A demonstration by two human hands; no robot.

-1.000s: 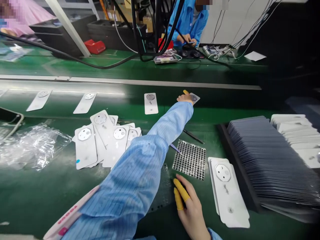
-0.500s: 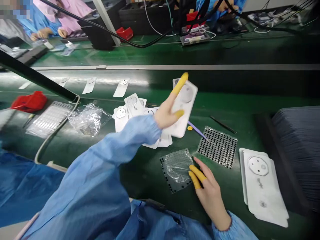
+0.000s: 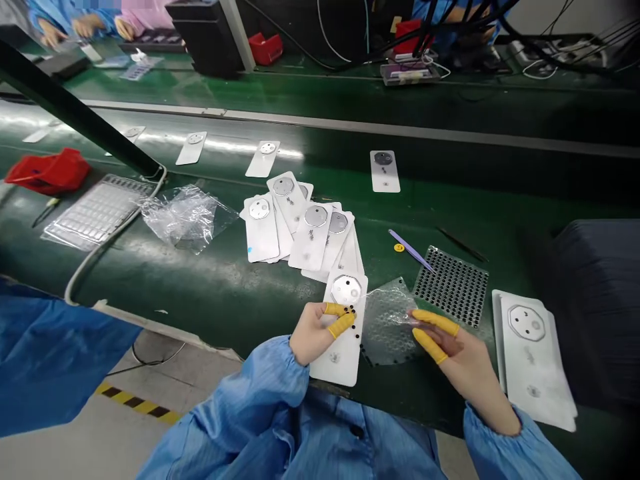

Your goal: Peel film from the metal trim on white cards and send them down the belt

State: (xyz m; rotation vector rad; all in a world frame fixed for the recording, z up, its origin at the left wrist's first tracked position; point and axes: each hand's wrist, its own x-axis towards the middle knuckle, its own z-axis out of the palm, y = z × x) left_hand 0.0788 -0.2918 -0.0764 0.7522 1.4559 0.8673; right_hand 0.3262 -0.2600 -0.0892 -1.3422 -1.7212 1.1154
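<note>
My left hand (image 3: pixel 320 332), with yellow finger cots on thumb and forefinger, is closed in a pinch at the edge of a clear sheet with black dots (image 3: pixel 387 340). Beneath those fingers lies a white panel (image 3: pixel 333 370) with a round, camera-like print at its top. My right hand (image 3: pixel 457 353), also in yellow finger cots, pinches thin clear film (image 3: pixel 404 317) at the sheet's right side. Several similar white panels (image 3: pixel 313 247) lie overlapped just beyond my left hand. A full grid of black dots (image 3: pixel 453 283) rests beyond my right hand, with purple tweezers (image 3: pixel 410 249) touching it.
A single panel (image 3: pixel 385 175) lies farther back, with others in a row to the left. Crumpled clear plastic (image 3: pixel 185 217) and a red bin (image 3: pixel 47 172) are at left. Stacked white panels (image 3: pixel 537 367) stand beside a black tray (image 3: pixel 595 300) at right. Co-workers' hands (image 3: pixel 85 25) show across the bench.
My left hand has let go of a panel at the back of the bench and come down to the dotted sheet. A panel now lies in front of me. My right hand has closed on the film.
</note>
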